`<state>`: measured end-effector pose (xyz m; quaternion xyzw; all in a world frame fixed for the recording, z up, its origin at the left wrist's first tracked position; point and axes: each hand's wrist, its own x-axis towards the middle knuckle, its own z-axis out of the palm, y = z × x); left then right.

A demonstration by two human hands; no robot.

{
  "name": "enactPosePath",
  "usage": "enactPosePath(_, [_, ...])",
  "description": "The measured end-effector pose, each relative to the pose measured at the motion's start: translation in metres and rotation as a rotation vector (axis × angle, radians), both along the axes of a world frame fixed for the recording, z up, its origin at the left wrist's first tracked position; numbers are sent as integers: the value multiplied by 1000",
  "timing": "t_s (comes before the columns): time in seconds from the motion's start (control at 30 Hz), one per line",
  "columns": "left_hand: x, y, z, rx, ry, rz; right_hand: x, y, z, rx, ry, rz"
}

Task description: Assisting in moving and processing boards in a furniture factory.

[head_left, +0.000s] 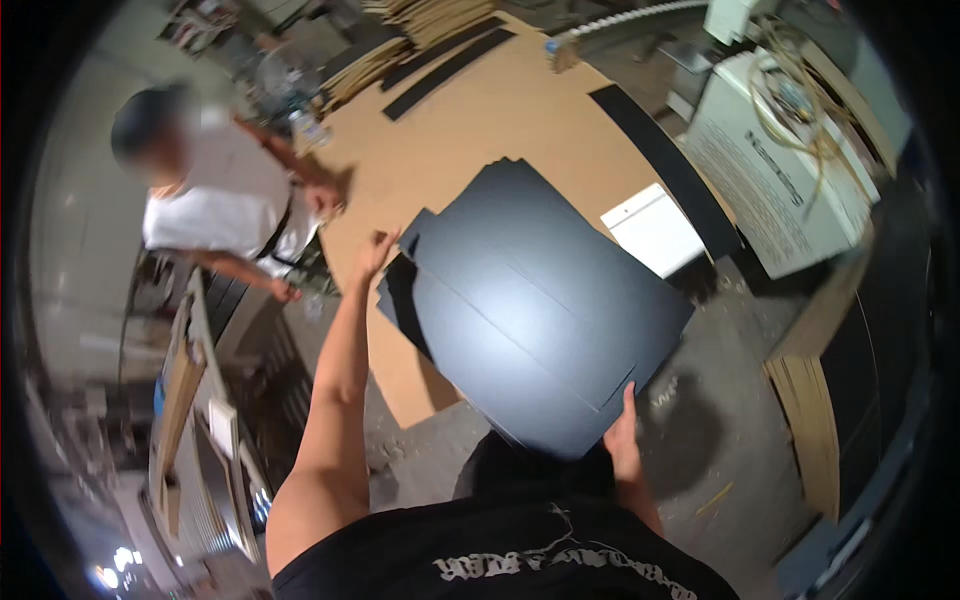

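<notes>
Right hand (622, 440) grips the black sheets (545, 300) at the near edge. Left hand (376, 252) reaches their far corner, fingers seemingly loose; grip unclear.

One stack of black sheets (540, 300), one white box (652, 229), two people, one brown table (470, 120)

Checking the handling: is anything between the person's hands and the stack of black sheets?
Nothing visible. The right hand grips the near edge of the black sheets; the left hand is at their far left corner.
</notes>
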<state>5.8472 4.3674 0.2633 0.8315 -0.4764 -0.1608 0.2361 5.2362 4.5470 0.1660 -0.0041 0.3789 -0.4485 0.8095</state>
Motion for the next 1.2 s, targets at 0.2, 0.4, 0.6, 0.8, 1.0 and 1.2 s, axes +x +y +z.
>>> enactPosePath(0.2, [-86, -147, -51, 372, 460, -339, -20, 7, 27, -24, 187, -155])
enactPosePath(0.4, [-85, -91, -31, 40, 263, -395, 28, -1, 18, -94, 365, -236])
enactPosePath(0.6, [-55, -82, -35, 65, 209, -429, 33, 23, -4, -159, 484, -221])
enactPosePath(0.8, [-32, -34, -60, 255, 319, -419, 9, 45, 45, 11, 164, -101])
enactPosePath(1.0, [-83, -21, -18, 330, 361, -459, 5, 57, 9, 249, 648, -274])
enactPosePath(1.2, [7, -51, -84, 577, 981, -510, 15, 48, 9, 97, 605, -226])
